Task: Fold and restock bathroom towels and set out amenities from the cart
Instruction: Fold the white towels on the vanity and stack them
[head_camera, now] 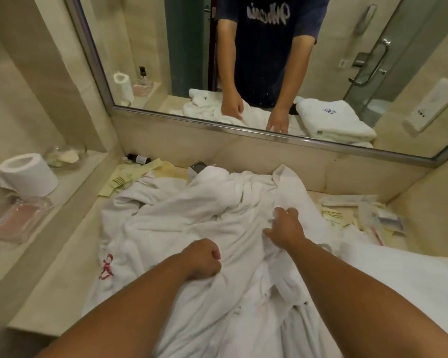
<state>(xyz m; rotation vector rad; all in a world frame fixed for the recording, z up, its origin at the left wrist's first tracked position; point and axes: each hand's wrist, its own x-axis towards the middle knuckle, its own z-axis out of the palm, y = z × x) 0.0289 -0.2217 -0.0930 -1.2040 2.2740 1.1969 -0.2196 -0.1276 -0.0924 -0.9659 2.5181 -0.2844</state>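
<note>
- The white towel (192, 215) lies crumpled on the table (60, 280), its long axis running near to far.
- The left grip (203, 259) is clenched on a near fold; the right grip (285, 227), fingers spread, presses farther right.
- The far edge is nearer to the right grip.

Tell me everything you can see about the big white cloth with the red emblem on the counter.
The white cloth looks like thick terry, rumpled and unfolded, spread across the counter. A red emblem is stitched near its left side. The left hand grips a bunch of it; the right hand presses on a fold. Yellowish packets lie at its far-left edge.
</note>
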